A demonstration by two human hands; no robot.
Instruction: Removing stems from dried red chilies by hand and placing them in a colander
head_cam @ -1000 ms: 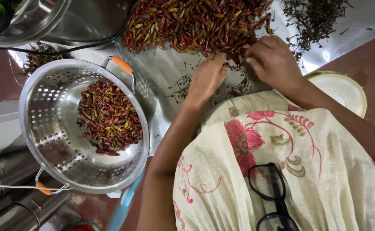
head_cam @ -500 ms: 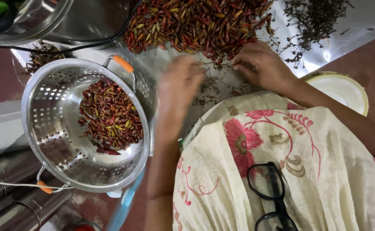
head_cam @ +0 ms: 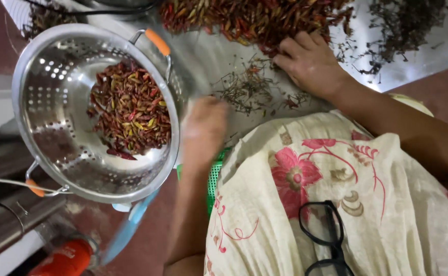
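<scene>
Head view: right hand (head_cam: 310,64) flat on chillies (head_cam: 254,18).

Left hand (head_cam: 203,128) motion-blurred, grasp unreadable; chilli heap (head_cam: 254,18) cut by top edge.

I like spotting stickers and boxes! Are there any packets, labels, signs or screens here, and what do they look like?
Orange-red can or bottle: bottom left corner on the floor, rounded, with a pale patch that may be a label, too blurred to tell.
No packets, signs or screens show anywhere else.
</scene>
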